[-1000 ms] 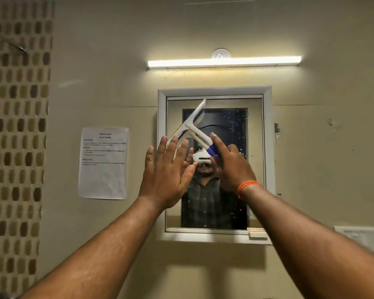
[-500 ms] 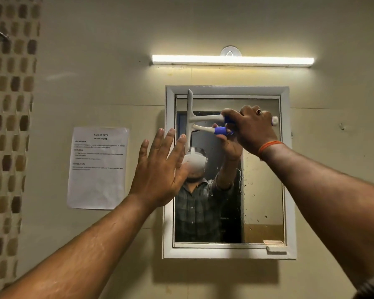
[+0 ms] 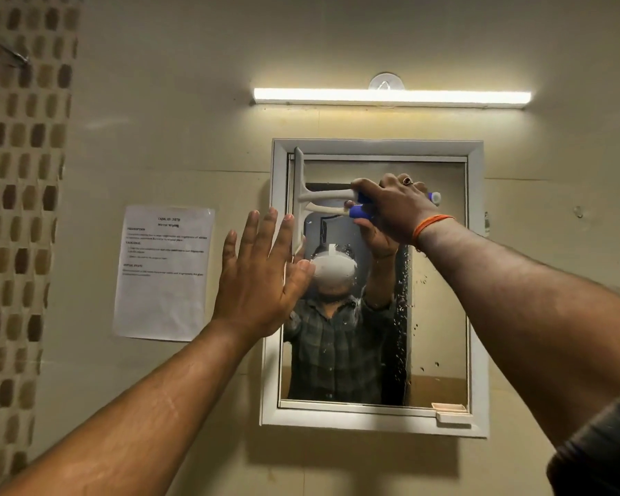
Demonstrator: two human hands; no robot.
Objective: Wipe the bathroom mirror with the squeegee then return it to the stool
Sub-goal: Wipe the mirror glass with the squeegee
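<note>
The white-framed bathroom mirror (image 3: 437, 316) hangs on the wall ahead, with water drops on its right half. My right hand (image 3: 396, 205) is shut on the blue grip of a white squeegee (image 3: 299, 195). Its handle lies level and its blade stands upright against the glass at the mirror's upper left edge. My left hand (image 3: 258, 277) is open, fingers spread and pointing up, in front of the mirror's left frame just below the blade. The stool is out of view.
A lit tube light (image 3: 391, 96) is mounted above the mirror. A printed paper sheet (image 3: 163, 273) is stuck to the wall on the left. Brown mosaic tiles (image 3: 15, 209) cover the far left wall. A small catch (image 3: 450, 413) sits at the mirror's lower right corner.
My right hand has swung the squeegee from a tilted pose mid-mirror to upright at the upper left edge. The left hand stayed open near the frame. The view has moved closer.
</note>
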